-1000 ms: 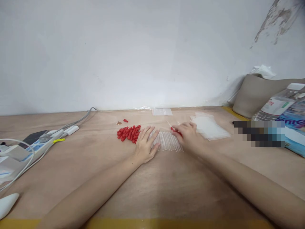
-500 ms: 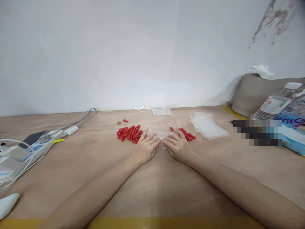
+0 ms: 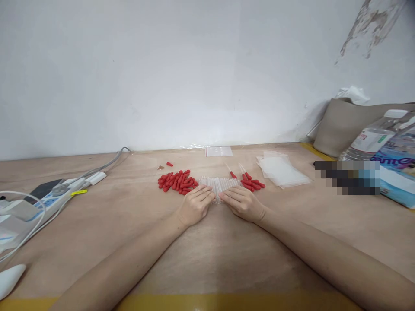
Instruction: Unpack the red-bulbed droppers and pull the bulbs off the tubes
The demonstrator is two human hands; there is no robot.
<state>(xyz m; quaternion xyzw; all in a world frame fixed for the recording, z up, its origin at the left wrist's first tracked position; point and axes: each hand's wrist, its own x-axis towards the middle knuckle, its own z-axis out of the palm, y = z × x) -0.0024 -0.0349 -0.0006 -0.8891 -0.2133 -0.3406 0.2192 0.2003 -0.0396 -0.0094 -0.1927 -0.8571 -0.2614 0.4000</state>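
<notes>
A row of clear thin tubes [image 3: 220,183] lies side by side in the middle of the wooden table [image 3: 207,255]. My left hand [image 3: 195,205] and my right hand [image 3: 244,202] rest flat at the near edge of that row, fingers stretched toward each other and touching the tube ends. A heap of red rubber caps [image 3: 177,182] lies left of the tubes. Right of the tubes lie several tubes with red caps fitted [image 3: 251,182].
Clear plastic bags [image 3: 281,170] lie at the right, a single small bag [image 3: 219,151] at the back. A power strip with cables [image 3: 58,192] is at the left. A grey bag [image 3: 346,125] and water bottles [image 3: 378,136] stand at the right.
My right hand left the capped tubes at the right and came to the near edge of the tube row. Both hands drew slightly back toward me, fingers flat against the tube ends.
</notes>
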